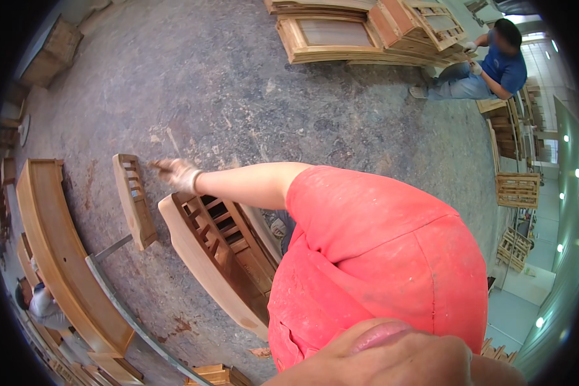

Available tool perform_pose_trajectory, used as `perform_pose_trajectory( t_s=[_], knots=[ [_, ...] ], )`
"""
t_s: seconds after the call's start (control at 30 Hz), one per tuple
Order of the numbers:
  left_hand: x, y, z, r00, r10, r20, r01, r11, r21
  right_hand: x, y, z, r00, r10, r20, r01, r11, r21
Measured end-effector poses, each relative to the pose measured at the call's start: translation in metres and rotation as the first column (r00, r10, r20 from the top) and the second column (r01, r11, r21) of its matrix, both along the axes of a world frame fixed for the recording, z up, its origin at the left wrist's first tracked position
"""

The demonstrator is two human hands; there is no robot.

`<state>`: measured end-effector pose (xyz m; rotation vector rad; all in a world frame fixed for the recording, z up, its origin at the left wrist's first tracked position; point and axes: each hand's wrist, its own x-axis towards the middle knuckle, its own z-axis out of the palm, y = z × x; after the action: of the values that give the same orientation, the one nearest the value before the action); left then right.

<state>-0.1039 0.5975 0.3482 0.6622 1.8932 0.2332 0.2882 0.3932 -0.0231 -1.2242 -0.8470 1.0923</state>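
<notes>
Your right hand (177, 175) spreads its fingers, seemingly empty — left hand out of view — just beside the slatted wooden panel (134, 204), likely stiff, moderately heavy, best held by its solid rails.

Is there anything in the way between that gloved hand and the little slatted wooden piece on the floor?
Nothing visible. Only a narrow strip of grey floor shows between the right hand and the slatted wooden piece. How high the hand is above it, this view can't settle.
</notes>
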Motion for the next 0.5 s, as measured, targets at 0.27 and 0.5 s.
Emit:
perform_pose_trajectory(
  t_s=[0.27, 0.5],
  knots=[
    [0.028, 0.012, -0.012, 0.942, -0.325, -0.081, 0.312, 0.939, -0.143, 0.007, -0.028, 0.038, 0.811, 0.340, 0.476, -0.243, 0.936, -0.255],
    [0.040, 0.004, 0.010, 0.813, -0.555, -0.175, 0.510, 0.824, -0.247, 0.098, -0.089, 0.036, 0.747, 0.593, 0.301, -0.439, 0.780, -0.446]
  ],
)
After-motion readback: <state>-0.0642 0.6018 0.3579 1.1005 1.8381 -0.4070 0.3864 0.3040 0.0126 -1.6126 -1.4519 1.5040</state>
